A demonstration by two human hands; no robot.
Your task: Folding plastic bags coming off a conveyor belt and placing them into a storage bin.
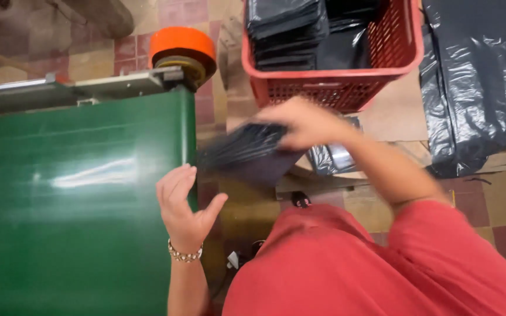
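Stack of flat black plastic packets (247,153), blurred, held at centre. More folded black packets (291,29) fill red crate (346,88), top.

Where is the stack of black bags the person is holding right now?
In the head view, the stack of black bags sits mid-frame in the right hand, just right of the green table edge, below the red crate and above the open left hand.

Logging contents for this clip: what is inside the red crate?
The red crate holds stacks of folded black plastic bags. The bags cover its floor, and its far end is cut off by the frame.
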